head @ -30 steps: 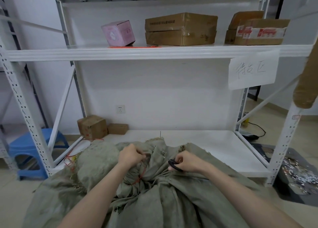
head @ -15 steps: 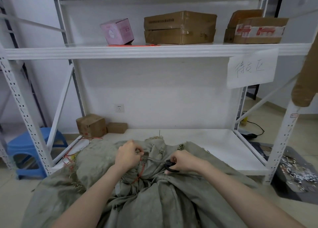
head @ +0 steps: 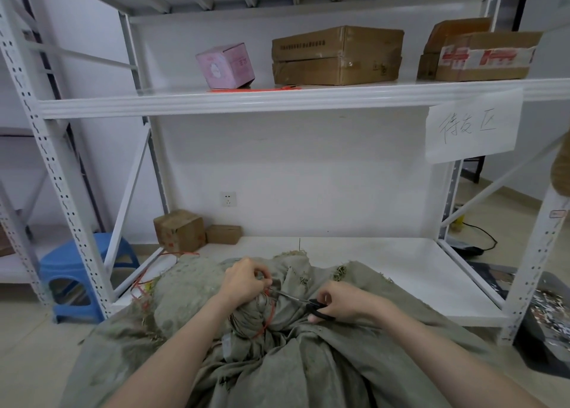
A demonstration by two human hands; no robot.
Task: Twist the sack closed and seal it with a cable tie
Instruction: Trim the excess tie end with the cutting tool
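A big grey-green woven sack [head: 296, 364] fills the foreground, its mouth gathered into a twisted neck. A red cable tie [head: 269, 318] runs around that neck. My left hand [head: 245, 281] grips the top of the twisted neck and pinches the tie's end. My right hand [head: 342, 302] holds black-handled scissors [head: 303, 303], their blades pointing left and reaching the tie beside my left fingers.
The sack leans against the low white shelf [head: 385, 259] of a metal rack. More red ties [head: 145, 279] lie at the shelf's left edge, near two small cartons [head: 180, 230]. A blue stool [head: 78, 272] stands left. Boxes sit on the upper shelf [head: 277, 99].
My right hand brought the scissors from beside the neck leftward, and their blades now reach the red tie at my left fingers. My left hand stayed on the neck.
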